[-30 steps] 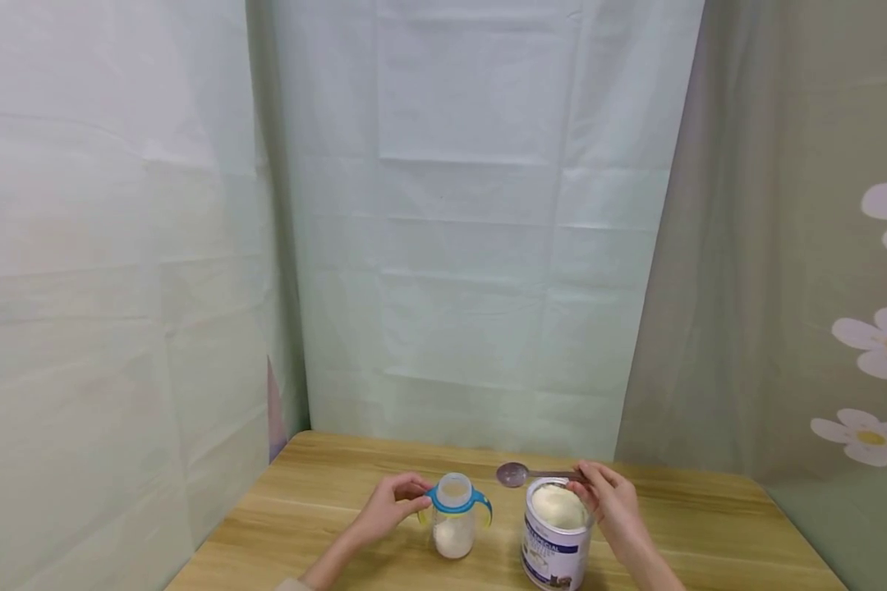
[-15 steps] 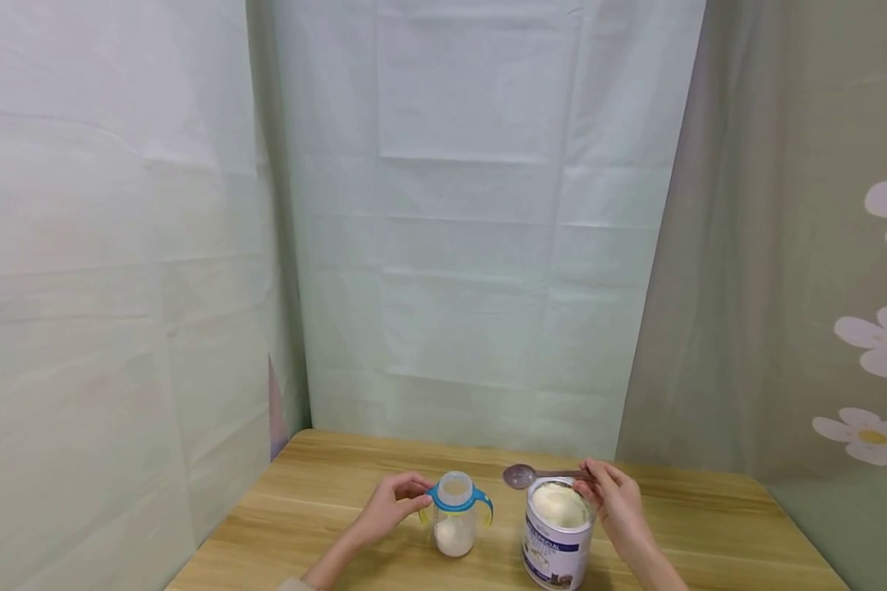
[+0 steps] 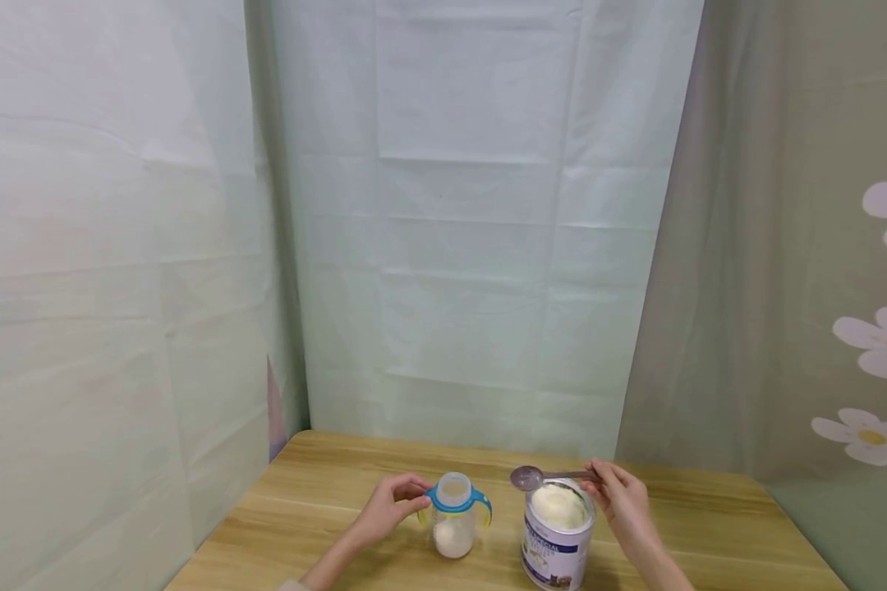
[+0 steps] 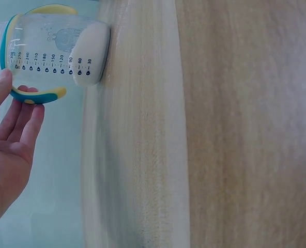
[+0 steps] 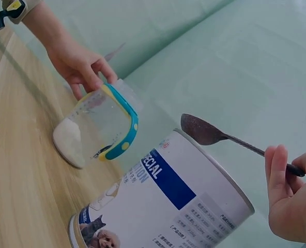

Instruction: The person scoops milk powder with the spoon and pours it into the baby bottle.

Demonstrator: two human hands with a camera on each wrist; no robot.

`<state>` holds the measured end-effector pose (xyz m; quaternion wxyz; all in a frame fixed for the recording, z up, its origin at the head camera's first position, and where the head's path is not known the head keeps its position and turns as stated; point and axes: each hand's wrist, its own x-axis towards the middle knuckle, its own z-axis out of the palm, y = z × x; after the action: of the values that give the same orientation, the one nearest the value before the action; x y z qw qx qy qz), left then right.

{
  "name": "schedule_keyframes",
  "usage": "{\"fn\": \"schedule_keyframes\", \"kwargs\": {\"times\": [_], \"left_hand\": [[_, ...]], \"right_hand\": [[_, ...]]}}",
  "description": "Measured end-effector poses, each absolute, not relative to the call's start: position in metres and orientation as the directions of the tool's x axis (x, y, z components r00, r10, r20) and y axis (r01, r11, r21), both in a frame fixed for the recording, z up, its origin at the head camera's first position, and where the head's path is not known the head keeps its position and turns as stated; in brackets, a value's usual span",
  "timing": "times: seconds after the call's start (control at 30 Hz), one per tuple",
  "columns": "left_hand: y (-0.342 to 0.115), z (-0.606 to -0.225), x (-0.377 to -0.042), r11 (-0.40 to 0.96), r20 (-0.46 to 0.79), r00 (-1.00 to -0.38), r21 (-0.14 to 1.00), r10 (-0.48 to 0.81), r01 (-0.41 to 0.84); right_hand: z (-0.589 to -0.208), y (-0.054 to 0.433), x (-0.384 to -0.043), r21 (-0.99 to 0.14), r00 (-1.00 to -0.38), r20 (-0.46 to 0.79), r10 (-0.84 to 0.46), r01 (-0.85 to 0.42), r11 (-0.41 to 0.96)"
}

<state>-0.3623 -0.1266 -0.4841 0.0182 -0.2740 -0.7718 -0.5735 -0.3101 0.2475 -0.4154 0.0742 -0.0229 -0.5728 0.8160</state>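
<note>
Dark spoon point(image 3: 530, 478) is jutting from the pinching right grip point(image 3: 624, 505) near a round tin point(image 3: 554, 560); between the tabletop point(image 3: 340, 464) side edges, the left grip point(image 3: 388, 509) is clasping a clear bottle's point(image 3: 454, 529) curved handle point(image 4: 47, 97).

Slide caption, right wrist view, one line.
Right hand holding a dark spoon near the labelled powder tin; left hand holding a two-handled baby bottle.

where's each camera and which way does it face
Head: worn on the head, facing forward and down over the brown wooden table; left hand, right hand, forearms show.
Left wrist: on that wrist, facing the clear plastic bottle with blue-yellow handles; left hand shows.
Right wrist: likewise, facing the white cylindrical tin and dark spoon; both hands show.
Head and right wrist share bottle, tin, spoon.
</note>
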Motion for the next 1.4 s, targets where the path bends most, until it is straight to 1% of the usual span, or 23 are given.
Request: {"fn": "schedule_keyframes", "kwargs": {"times": [0.37,0.73,0.93,1.13,1.4], "left_hand": [[-0.126,-0.484,-0.360,0.201,0.332,-0.857,0.878,0.395,0.433],[-0.126,-0.482,-0.359,0.165,0.331,-0.856,0.892,0.396,0.421],[-0.126,-0.483,-0.359,0.178,0.307,-0.871,0.901,0.384,0.396],[-0.126,-0.482,-0.357,0.183,0.298,-0.877,0.904,0.377,0.386],[-0.126,-0.485,-0.358,0.179,0.309,-0.870,0.900,0.384,0.398]], "right_hand": [[-0.414,0.250,-0.312,-0.947,-0.986,0.029,0.163,-0.079,-0.310],[-0.411,0.255,-0.313,-0.948,-0.985,0.042,0.165,-0.091,-0.304],[-0.411,0.256,-0.313,-0.951,-0.985,0.029,0.173,-0.080,-0.298],[-0.411,0.257,-0.312,-0.949,-0.984,0.051,0.168,-0.101,-0.300],[-0.414,0.260,-0.310,-0.944,-0.983,0.061,0.171,-0.112,-0.311]]}}
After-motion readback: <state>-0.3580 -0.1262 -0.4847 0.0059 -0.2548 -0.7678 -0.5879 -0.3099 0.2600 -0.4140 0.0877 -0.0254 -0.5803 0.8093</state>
